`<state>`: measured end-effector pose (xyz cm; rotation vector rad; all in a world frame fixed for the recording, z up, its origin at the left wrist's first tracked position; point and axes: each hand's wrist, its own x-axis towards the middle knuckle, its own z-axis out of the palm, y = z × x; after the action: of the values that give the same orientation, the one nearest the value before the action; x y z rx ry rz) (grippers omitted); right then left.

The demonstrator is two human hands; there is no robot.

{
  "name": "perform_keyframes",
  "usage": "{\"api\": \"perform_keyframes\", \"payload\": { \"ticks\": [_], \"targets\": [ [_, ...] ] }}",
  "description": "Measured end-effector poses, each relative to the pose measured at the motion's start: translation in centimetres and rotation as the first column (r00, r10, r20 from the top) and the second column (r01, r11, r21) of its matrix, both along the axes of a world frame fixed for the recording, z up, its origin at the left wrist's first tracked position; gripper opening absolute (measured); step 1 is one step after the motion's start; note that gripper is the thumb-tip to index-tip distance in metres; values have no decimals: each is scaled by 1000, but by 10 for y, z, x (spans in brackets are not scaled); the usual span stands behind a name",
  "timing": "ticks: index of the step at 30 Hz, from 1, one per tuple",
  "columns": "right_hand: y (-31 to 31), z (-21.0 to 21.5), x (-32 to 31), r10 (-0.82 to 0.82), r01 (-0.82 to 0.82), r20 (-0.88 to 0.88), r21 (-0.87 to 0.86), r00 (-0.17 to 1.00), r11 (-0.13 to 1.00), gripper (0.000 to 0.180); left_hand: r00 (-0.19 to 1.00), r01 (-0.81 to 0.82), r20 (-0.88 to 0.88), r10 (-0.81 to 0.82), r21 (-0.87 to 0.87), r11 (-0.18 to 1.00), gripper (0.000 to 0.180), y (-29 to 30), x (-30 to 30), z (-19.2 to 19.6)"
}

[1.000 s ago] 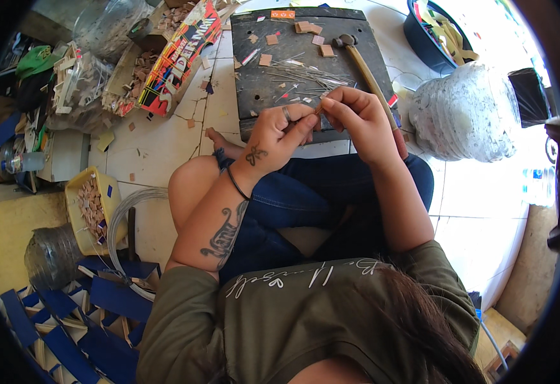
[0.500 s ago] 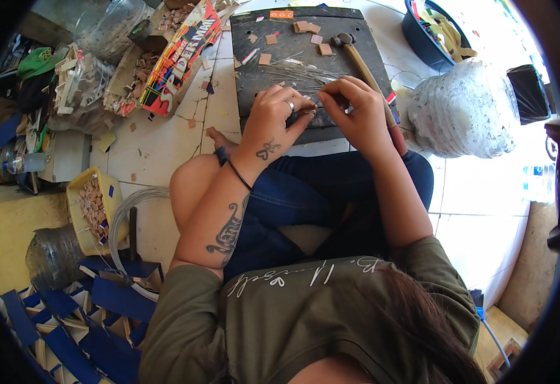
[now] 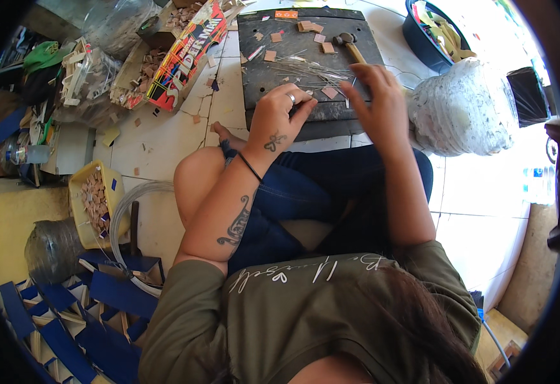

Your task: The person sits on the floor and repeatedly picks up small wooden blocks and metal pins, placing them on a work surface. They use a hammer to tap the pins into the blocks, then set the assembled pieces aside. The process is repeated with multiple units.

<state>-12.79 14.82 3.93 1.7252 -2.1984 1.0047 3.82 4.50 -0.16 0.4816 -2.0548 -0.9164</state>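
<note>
Two hands (image 3: 280,115) (image 3: 376,102) over thin wires (image 3: 312,69), lying mostly left-right

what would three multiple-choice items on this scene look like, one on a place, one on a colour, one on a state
1. Where does the hammer lie?
A. on the dark work board
B. in the yellow tray
C. on the person's lap

2. What colour is the tray of small brown pieces at the left?
A. red
B. yellow
C. white

3. How is the left hand held?
A. spread flat on the floor
B. closed round the hammer handle
C. fingertips pinched together at the board's near edge

Answers: 1 A, the hammer rests on the dark work board beside small brown squares. 2 B, its rim is yellow. 3 C, the thumb and fingers meet near the thin wires, while the right hand hovers open beside it.
</note>
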Motion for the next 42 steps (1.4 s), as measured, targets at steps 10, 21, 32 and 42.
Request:
{"api": "perform_keyframes", "payload": {
  "ticks": [10, 21, 32, 42],
  "targets": [
    [48, -35, -46, -251, 310, -217, 306, 943, 900, 34, 999, -36, 23, 36, -15, 999, 10, 4, 1, -3],
    [121, 54, 26, 86, -141, 259, 205, 962, 969, 49, 999, -39, -4, 38, -36, 999, 10, 5, 1, -11],
    [132, 74, 41, 56, -83, 112, 251, 992, 964, 54, 996, -29, -91, 23, -66, 997, 9, 4, -2, -18],
    [129, 68, 39, 91, -128, 131, 309, 987, 943, 54, 997, -51, -54, 48, -50, 997, 9, 8, -1, -15]
  ]
}}
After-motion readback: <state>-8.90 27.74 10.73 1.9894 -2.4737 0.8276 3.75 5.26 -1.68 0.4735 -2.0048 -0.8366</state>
